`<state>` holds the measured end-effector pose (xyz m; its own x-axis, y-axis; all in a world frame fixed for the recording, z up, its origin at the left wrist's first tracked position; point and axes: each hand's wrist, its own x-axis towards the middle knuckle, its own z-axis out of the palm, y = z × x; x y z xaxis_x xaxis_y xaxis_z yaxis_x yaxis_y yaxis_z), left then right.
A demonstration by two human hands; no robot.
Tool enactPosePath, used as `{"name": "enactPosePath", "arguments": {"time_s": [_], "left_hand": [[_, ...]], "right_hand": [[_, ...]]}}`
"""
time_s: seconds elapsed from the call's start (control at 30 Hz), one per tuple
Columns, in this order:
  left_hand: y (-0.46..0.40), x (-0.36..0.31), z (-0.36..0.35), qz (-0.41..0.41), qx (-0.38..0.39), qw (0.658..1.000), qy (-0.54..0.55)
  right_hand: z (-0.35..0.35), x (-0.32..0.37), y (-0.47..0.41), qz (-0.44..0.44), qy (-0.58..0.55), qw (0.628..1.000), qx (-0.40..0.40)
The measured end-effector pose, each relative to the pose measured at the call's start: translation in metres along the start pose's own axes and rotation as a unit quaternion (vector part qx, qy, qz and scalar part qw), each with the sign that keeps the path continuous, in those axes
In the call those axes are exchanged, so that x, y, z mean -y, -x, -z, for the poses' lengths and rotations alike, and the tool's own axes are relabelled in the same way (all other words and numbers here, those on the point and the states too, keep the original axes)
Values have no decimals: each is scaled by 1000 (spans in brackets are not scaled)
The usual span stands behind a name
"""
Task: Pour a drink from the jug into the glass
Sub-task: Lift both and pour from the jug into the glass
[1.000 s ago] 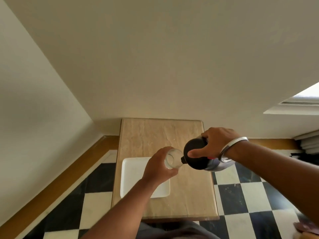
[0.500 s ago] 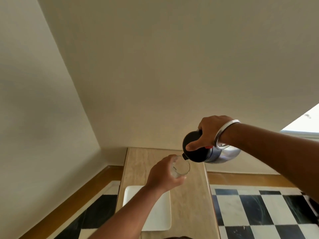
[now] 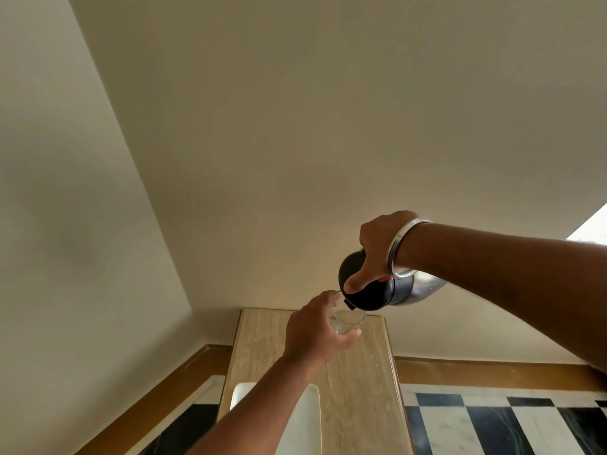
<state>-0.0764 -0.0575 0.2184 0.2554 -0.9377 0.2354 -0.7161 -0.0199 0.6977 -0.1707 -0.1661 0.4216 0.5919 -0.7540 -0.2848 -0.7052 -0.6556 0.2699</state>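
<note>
My left hand (image 3: 315, 326) grips a clear glass (image 3: 348, 320) and holds it above the beige stone table (image 3: 361, 389). My right hand (image 3: 377, 251) holds a steel jug with a black top (image 3: 377, 292), tilted sideways to the left. The jug's spout sits right over the glass rim. My right thumb rests on the black lid. A metal bangle (image 3: 399, 247) circles my right wrist. I cannot tell how much liquid the glass holds.
A white rectangular tray (image 3: 303, 421) lies on the table under my left forearm. The table stands against a cream wall with a wooden skirting board (image 3: 492, 372). A black-and-white checkered floor (image 3: 492, 425) spreads to the right.
The view has tipped upward, showing more wall. The jug has tilted further and its spout has come closer to the glass rim. Both hands keep their grips.
</note>
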Motion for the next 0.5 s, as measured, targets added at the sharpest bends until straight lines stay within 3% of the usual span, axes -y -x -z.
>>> {"name": "enactPosePath", "arguments": {"time_s": [0.5], "left_hand": [[6, -20, -2, 9, -46, 999, 2]], "right_hand": [[17, -3, 17, -2, 80, 997, -4]]}}
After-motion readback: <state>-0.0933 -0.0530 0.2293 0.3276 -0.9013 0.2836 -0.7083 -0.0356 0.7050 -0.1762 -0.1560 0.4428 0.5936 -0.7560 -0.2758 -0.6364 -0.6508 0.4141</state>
